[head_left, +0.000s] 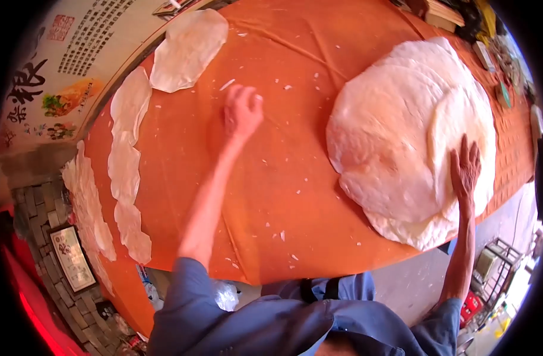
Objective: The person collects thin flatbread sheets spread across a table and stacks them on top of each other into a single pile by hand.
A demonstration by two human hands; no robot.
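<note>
A large stack of thin, pale round flatbreads [390, 130] lies on the right of the orange cloth, with uneven, overlapping edges. My right hand [466, 166] rests flat on the right part of the stack, palm down and fingers spread. Left of the stack, my left hand [243, 111] is over the orange cloth [271, 178] with its fingers curled in. Whatever those fingers may hold is hidden. A small white scrap [227, 85] lies on the cloth just beyond them, and other flakes are scattered around.
Along the left edge lie several thin sheets, among them a broad one [191, 50] at the far end and a row of overlapping pieces [126, 154]. A wall poster [51, 77] borders that side. Small items, including a green-handled tool [504, 94], sit at the far right edge.
</note>
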